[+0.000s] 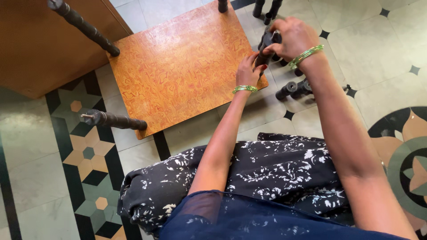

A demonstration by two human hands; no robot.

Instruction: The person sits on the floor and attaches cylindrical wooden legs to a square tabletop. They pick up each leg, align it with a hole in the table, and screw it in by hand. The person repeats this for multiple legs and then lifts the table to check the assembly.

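Note:
An orange marbled board lies on the tiled floor with dark turned legs standing up from its corners. At its near right corner stands one dark leg. My right hand is closed over the top of that leg. My left hand pinches the same leg low down, at the board's corner. Both wrists wear green bangles. Other fitted legs rise at the far left corner and the near left corner.
Loose dark turned legs lie on the floor right of the board, and more stand at the top. A brown wooden panel lies at the upper left. My lap in black patterned cloth fills the bottom.

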